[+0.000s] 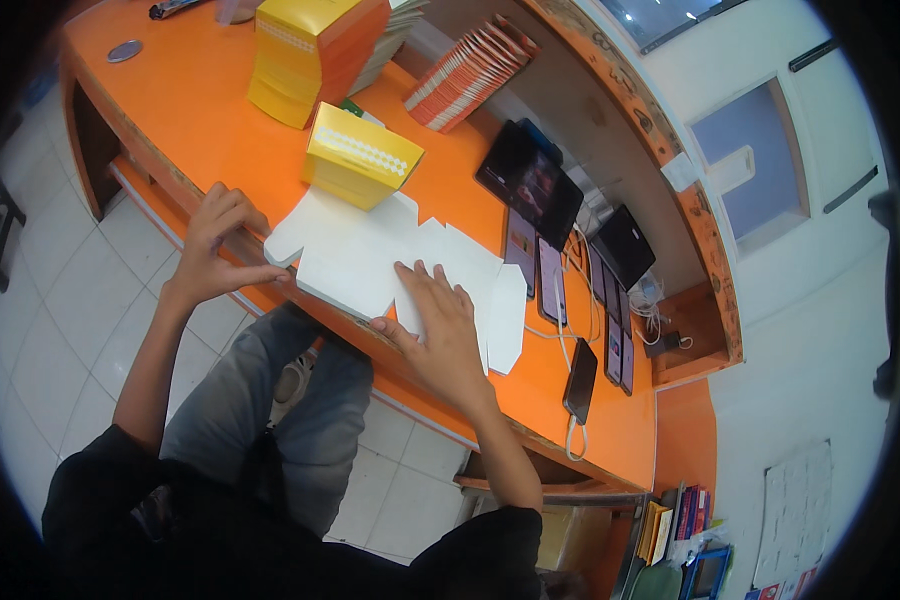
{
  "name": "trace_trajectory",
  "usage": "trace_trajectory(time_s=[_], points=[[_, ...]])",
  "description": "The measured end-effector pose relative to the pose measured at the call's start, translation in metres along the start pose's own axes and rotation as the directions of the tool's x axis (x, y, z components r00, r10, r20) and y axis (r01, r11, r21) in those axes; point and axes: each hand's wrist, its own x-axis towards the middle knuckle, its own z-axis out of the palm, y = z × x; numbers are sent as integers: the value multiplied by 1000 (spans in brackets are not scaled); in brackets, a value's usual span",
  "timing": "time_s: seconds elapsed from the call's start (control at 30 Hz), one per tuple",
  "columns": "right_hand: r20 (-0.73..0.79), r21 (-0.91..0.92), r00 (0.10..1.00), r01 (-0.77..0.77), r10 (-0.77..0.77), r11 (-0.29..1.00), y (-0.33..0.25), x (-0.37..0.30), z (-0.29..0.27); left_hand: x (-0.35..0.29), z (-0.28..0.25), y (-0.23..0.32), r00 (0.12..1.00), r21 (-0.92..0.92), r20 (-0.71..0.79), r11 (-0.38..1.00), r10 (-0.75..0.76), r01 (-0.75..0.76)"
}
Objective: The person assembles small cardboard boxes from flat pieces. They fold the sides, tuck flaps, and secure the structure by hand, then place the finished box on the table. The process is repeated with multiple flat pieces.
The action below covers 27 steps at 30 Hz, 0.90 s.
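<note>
A white die-cut cardboard sheet (355, 262), perhaps several stacked, lies flat on the orange desk with notched flaps at its edges. My right hand (435, 325) rests palm down on its right part, fingers spread. At the sheet's left corner is my left hand (220, 245), thumb and fingers wide apart, with the thumb tip close to the sheet's near edge. I cannot tell whether that thumb touches it. Neither hand holds anything. A yellow carton or block of yellow cartons (360, 160) sits against the sheet's far edge.
Farther back are a tall yellow stack (305, 55) and a leaning row of red-and-white folded cards (470, 75). To the right lie a tablet (530, 185), several phones, one nearby (580, 380), and white cables (570, 255). A round metal lid (124, 51) lies far left.
</note>
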Motion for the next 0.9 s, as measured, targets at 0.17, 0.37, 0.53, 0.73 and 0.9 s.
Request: trace_trajectory(time_s=[0.17,0.37,0.53,0.73,0.9], points=[[-5,7,999,46,-46,999,0,-7,-5,2,-3,6,998,0,55,1000,21,-21],[-31,25,993,113,-113,993,-1,-20,-4,25,8,26,989,-183,-148,983,-32,4],[46,50,993,106,-109,993,-8,-36,-11,65,19,25,985,-249,161,963,-60,99],[179,105,981,52,-70,993,-20,-66,-28,96,33,11,949,-129,313,992,45,-5],[230,75,972,31,-47,997,-26,-86,-33,88,37,-3,891,37,454,999,9,-29]])
